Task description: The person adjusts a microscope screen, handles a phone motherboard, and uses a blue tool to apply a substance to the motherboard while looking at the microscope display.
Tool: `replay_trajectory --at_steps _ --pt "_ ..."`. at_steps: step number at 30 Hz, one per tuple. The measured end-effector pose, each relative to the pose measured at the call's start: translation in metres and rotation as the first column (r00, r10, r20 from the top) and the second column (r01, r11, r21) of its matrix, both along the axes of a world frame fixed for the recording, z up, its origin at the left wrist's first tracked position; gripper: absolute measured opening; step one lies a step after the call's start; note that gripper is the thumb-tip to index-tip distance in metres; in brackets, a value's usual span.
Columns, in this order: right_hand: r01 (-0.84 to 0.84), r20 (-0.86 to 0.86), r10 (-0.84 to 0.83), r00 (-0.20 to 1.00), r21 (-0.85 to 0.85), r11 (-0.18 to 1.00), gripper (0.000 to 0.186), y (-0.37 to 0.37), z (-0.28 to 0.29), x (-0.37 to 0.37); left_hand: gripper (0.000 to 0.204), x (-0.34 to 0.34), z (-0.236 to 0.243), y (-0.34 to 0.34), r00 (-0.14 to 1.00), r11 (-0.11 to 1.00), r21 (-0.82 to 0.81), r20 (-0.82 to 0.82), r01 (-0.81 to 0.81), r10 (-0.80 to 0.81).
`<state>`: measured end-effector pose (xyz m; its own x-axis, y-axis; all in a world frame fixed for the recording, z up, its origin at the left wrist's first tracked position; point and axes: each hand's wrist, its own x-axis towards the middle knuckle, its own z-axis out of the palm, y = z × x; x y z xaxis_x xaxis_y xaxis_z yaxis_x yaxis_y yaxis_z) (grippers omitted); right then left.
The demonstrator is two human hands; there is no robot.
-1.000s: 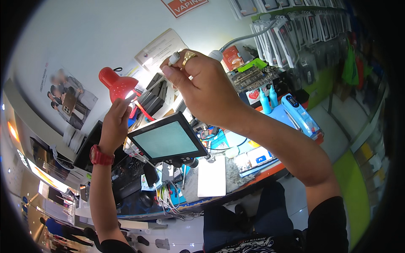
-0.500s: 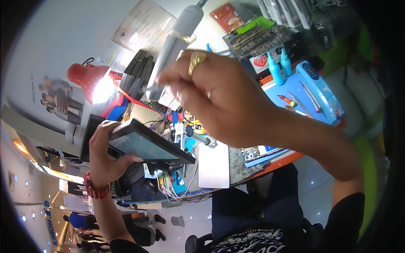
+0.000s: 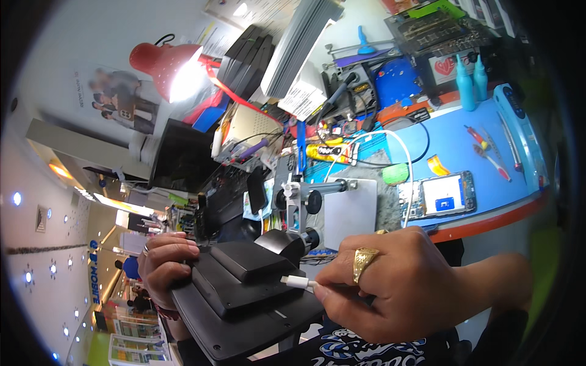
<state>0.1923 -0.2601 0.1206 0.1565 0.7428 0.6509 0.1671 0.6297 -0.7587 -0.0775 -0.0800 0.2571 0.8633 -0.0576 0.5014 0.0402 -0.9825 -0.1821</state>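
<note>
Clasps a black monitor [image 3: 250, 323] at its left side with the left hand [image 3: 166, 262], with fingers curled over the casing and the thumb out of sight. Holds it tilted low in the view, with its back toward the camera, in front of the bench and near a metal stand [image 3: 296, 196]. Pinches a white plug [image 3: 297, 282] between thumb and fingertips of the right hand [image 3: 394, 283], pointing the metal tip left over the monitor's back (impossible to tell whether touching the casing or slightly above it). Holds the two hands apart, with each clamped on a separate thing.

Beyond the right hand, has an opened phone [image 3: 469, 185] on a blue mat [image 3: 452, 140]: in its shallow frame, a circuit board [image 3: 410, 200] at the left end and a white block [image 3: 455, 190] with a small blue patch beside it. On the same mat, has an orange strip [image 3: 437, 165] just above the phone. Near the mat's far edge, has two light-blue squeeze bottles [image 3: 465, 88] upright side by side, with thin nozzles and contents impossible to make out.
</note>
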Motion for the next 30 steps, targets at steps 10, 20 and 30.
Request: replay_trajectory --at_steps 10,20,30 --pt "-0.148 -0.027 0.147 0.989 -0.055 0.987 0.020 -0.009 0.009 -0.015 0.031 -0.024 -0.002 -0.016 0.999 0.993 0.111 -0.021 -0.031 0.034" --pt "-0.158 0.064 0.168 0.984 -0.139 0.978 0.023 -0.014 0.029 -0.016 0.030 -0.020 -0.006 -0.024 0.997 0.985 0.155 0.006 -0.077 0.077" --pt "-0.196 0.106 0.234 0.966 -0.288 0.937 0.026 -0.015 0.039 -0.014 0.032 -0.020 -0.004 -0.024 0.997 0.982 0.170 -0.012 -0.078 0.082"
